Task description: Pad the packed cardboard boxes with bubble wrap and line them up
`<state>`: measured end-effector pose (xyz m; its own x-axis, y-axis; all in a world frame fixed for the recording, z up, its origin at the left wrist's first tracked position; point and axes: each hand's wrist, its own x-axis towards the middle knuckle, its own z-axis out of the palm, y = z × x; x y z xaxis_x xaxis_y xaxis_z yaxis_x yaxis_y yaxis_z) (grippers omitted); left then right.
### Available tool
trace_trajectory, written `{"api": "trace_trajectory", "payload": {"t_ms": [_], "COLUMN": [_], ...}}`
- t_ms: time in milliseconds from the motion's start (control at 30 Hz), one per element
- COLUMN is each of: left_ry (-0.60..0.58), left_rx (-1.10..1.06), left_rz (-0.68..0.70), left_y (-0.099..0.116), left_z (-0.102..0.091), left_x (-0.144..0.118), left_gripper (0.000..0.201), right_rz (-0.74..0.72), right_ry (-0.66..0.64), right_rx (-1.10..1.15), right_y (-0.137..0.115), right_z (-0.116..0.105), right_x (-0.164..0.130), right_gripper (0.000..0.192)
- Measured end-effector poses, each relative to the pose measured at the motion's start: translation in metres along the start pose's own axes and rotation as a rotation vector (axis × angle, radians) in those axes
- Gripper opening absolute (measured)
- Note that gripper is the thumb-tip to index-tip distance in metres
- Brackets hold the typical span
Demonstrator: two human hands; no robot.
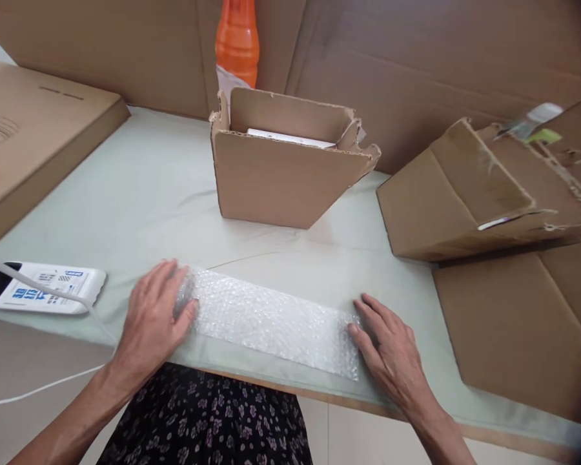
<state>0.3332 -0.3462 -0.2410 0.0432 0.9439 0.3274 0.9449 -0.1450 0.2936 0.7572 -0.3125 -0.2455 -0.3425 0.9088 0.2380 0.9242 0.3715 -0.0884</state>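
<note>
A long strip of clear bubble wrap [271,320] lies flat near the front edge of the pale green table [140,187]. My left hand [152,316] presses palm-down on the strip's left end, fingers spread. At the strip's right end my right hand [387,352] rests with its fingertips on the edge. Behind the strip stands an open cardboard box [281,174] with a white flat item inside it.
A white packet with blue print [48,287] and a white cable lie at the left. A flat carton [33,135] sits far left. Folded cardboard boxes [469,194] and a cardboard sheet [523,316] fill the right side. An orange bottle [237,39] stands behind the open box.
</note>
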Motion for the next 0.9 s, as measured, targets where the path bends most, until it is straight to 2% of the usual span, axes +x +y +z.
{"api": "trace_trajectory", "payload": {"t_ms": [67, 167, 267, 333, 433, 500, 567, 633, 667, 733, 800, 900], "left_ry": [-0.007, -0.008, 0.049, 0.115, 0.164, 0.101, 0.069, 0.057, 0.047, -0.005, -0.116, -0.343], "left_rx": [0.070, 0.039, -0.043, -0.083, -0.112, -0.114, -0.093, -0.137, -0.188, -0.319, -0.426, -0.459], "left_rz": [-0.076, -0.078, -0.088, -0.110, -0.088, -0.045, -0.025, 0.011, 0.052, 0.178, 0.305, 0.330], "left_y": [-0.009, -0.012, -0.001, 0.010, 0.032, 0.048, 0.061, 0.067, 0.065, 0.054, 0.037, 0.021], "left_z": [-0.001, 0.000, -0.003, -0.008, -0.009, -0.003, 0.005, 0.010, 0.010, 0.006, -0.006, -0.035], "left_x": [-0.005, -0.009, -0.001, 0.016, 0.060, 0.095, 0.122, 0.130, 0.125, 0.096, 0.050, -0.024], "left_gripper": [0.047, 0.031, 0.018, 0.017, 0.023, 0.036, 0.055, 0.066, 0.063, 0.052, 0.052, 0.061], "right_rz": [-0.034, -0.044, 0.074, 0.201, 0.435, 0.603, 0.734, 0.791, 0.794, 0.753, 0.697, 0.688], "right_ry": [0.016, 0.072, 0.077, 0.028, -0.069, -0.091, -0.084, -0.084, -0.093, -0.145, -0.225, -0.237], "right_rx": [0.057, 0.176, 0.322, 0.473, 0.808, 1.074, 1.297, 1.382, 1.377, 1.351, 1.388, 1.575], "right_y": [-0.009, -0.037, -0.061, -0.078, -0.116, -0.149, -0.179, -0.198, -0.203, -0.204, -0.200, -0.192], "right_z": [0.001, 0.000, -0.013, -0.025, -0.032, -0.026, -0.013, -0.002, 0.001, 0.002, -0.002, -0.011], "right_x": [-0.001, 0.003, -0.008, -0.028, -0.063, -0.082, -0.093, -0.097, -0.098, -0.097, -0.095, -0.086], "right_gripper": [0.039, 0.025, 0.020, 0.017, 0.044, 0.061, 0.069, 0.069, 0.064, 0.048, 0.039, 0.038]}}
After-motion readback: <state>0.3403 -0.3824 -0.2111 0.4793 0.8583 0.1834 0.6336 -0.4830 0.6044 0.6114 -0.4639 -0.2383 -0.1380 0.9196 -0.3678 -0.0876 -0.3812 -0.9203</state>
